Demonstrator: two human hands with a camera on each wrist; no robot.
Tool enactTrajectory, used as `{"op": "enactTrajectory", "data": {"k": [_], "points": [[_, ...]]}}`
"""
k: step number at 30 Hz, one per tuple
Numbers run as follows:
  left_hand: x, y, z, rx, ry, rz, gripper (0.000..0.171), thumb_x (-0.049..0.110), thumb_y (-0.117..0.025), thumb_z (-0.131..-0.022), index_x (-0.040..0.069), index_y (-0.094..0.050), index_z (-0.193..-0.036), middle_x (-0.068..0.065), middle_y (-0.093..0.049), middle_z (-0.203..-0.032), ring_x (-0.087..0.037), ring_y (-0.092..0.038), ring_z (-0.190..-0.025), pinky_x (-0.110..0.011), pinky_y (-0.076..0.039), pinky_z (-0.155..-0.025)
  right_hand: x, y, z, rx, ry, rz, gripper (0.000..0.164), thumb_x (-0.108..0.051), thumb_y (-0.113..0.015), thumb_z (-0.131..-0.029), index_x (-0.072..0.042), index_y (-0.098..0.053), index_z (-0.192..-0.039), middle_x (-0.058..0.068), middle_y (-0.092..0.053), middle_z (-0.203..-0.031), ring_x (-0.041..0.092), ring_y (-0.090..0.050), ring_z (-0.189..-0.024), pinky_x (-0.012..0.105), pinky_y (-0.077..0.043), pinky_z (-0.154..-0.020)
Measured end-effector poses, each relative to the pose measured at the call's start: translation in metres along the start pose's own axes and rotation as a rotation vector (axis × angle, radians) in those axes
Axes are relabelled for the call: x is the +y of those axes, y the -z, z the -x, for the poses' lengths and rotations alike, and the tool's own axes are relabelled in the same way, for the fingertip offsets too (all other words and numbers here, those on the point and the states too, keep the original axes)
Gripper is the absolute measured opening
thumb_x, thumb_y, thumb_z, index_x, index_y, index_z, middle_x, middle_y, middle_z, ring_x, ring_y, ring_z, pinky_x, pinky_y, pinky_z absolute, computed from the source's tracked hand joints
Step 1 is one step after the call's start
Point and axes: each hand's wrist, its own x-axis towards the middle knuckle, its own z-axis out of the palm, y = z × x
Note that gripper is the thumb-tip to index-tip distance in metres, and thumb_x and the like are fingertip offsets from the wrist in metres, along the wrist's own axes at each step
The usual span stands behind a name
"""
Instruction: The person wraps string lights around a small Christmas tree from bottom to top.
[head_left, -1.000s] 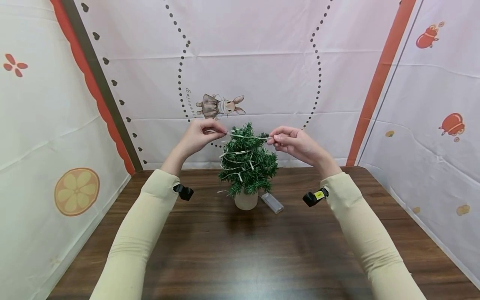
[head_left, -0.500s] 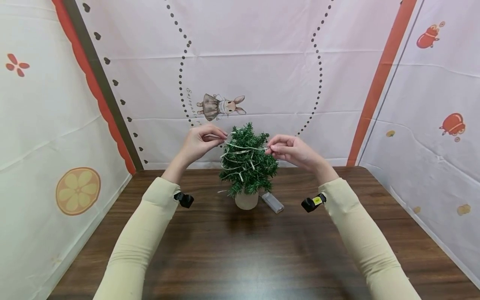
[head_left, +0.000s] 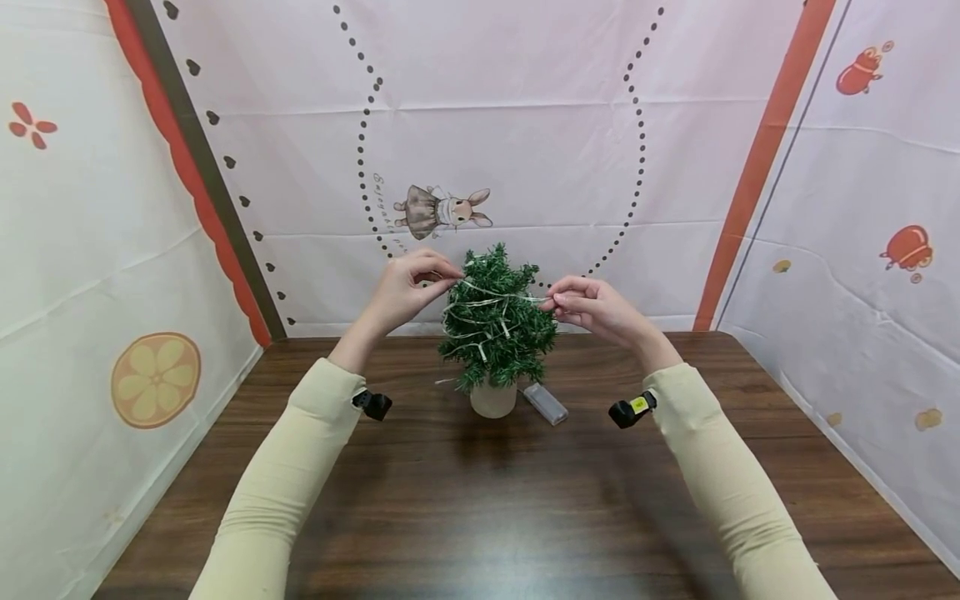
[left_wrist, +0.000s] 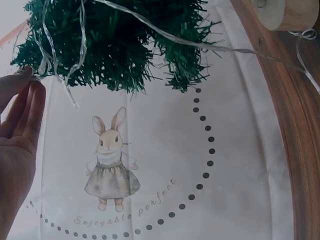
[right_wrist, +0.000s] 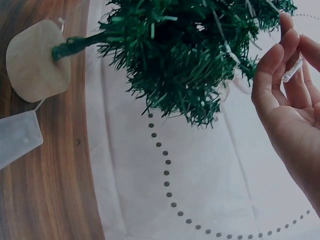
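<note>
A small green artificial Christmas tree stands upright in a pale round base. Thin clear string lights loop around its branches. On the tree's upper left, the left hand pinches the wire between thumb and fingertips. At its right side the right hand pinches another point of the same strand, which runs across the front of the tree between the hands. In the right wrist view a small clear bulb dangles at the right hand's fingers. The tree's back is hidden in the head view.
A pale battery box lies on the brown wooden table, just right of the base, with a wire leading to it. Printed cloth walls enclose the table at the back and both sides.
Both hands have come down somewhat, so the held stretch of wire now crosses lower on the tree's front. The left hand has shifted slightly right; the base and battery box have stayed put.
</note>
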Motion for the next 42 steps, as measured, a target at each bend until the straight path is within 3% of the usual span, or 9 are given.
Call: {"op": "enactTrajectory", "data": {"k": [4, 7, 13, 18, 23, 33, 42], "points": [[0.002, -0.001, 0.0, -0.029, 0.049, 0.011, 0.015, -0.003, -0.064, -0.087, 0.0, -0.07, -0.1, -0.013, -0.068, -0.101, -0.019, -0.065, -0.085, -0.024, -0.054, -0.078, 0.003, 0.002, 0.002, 0.043, 0.007, -0.008, 0.011, -0.003, -0.056, -0.094, -0.004, -0.06, -0.104, 0.005, -0.07, -0.097, 0.014, -0.064, -0.087, 0.022, -0.053, -0.082], [-0.004, -0.001, 0.0, -0.036, 0.127, 0.057, 0.016, 0.001, -0.063, -0.089, 0.003, -0.069, -0.103, -0.012, -0.068, -0.103, -0.02, -0.064, -0.083, -0.028, -0.054, -0.076, 0.003, 0.003, 0.003, 0.068, 0.014, -0.01, 0.013, -0.004, -0.058, -0.093, -0.004, -0.061, -0.106, 0.005, -0.07, -0.098, 0.013, -0.064, -0.087, 0.022, -0.053, -0.082], [-0.011, 0.0, -0.005, 0.034, 0.269, 0.096, 0.013, 0.017, -0.065, -0.091, 0.009, -0.069, -0.101, -0.009, -0.068, -0.093, -0.018, -0.058, -0.071, -0.023, -0.048, -0.062, 0.005, 0.005, 0.005, 0.106, 0.026, -0.008, 0.02, -0.006, -0.063, -0.09, -0.001, -0.061, -0.109, 0.005, -0.068, -0.099, 0.012, -0.064, -0.089, 0.023, -0.053, -0.084], [0.0, 0.0, -0.011, 0.055, 0.361, 0.055, 0.021, 0.026, -0.07, -0.087, 0.015, -0.069, -0.104, -0.003, -0.07, -0.097, -0.014, -0.062, -0.08, -0.027, -0.051, -0.071, 0.008, 0.006, 0.005, 0.144, 0.012, 0.012, 0.016, -0.004, -0.063, -0.089, -0.005, -0.066, -0.104, 0.004, -0.068, -0.099, 0.011, -0.065, -0.09, 0.023, -0.053, -0.084], [0.009, 0.0, -0.015, 0.055, 0.407, 0.058, 0.029, 0.025, -0.075, -0.082, 0.014, -0.07, -0.109, -0.006, -0.071, -0.106, -0.016, -0.066, -0.088, -0.031, -0.054, -0.078, 0.013, 0.007, 0.002, 0.154, 0.013, 0.03, 0.016, -0.001, -0.062, -0.089, -0.009, -0.07, -0.101, 0.003, -0.068, -0.1, 0.012, -0.064, -0.09, 0.022, -0.053, -0.082], [0.021, -0.004, -0.008, -0.016, 0.491, 0.046, 0.029, 0.026, -0.08, -0.077, 0.011, -0.073, -0.1, -0.004, -0.073, -0.093, -0.015, -0.067, -0.079, -0.029, -0.054, -0.074, 0.021, 0.01, 0.0, 0.143, 0.03, 0.13, 0.018, -0.006, -0.062, -0.091, -0.01, -0.069, -0.107, -0.002, -0.069, -0.102, 0.012, -0.064, -0.094, 0.021, -0.053, -0.083], [0.021, -0.006, -0.007, -0.024, 0.53, 0.077, 0.027, 0.021, -0.08, -0.077, 0.011, -0.073, -0.101, -0.006, -0.073, -0.094, -0.015, -0.069, -0.082, -0.031, -0.055, -0.077, 0.024, 0.012, -0.001, 0.172, 0.014, 0.32, 0.028, -0.014, -0.063, -0.092, -0.003, -0.063, -0.118, -0.001, -0.07, -0.109, 0.01, -0.064, -0.097, 0.019, -0.053, -0.077]]}}
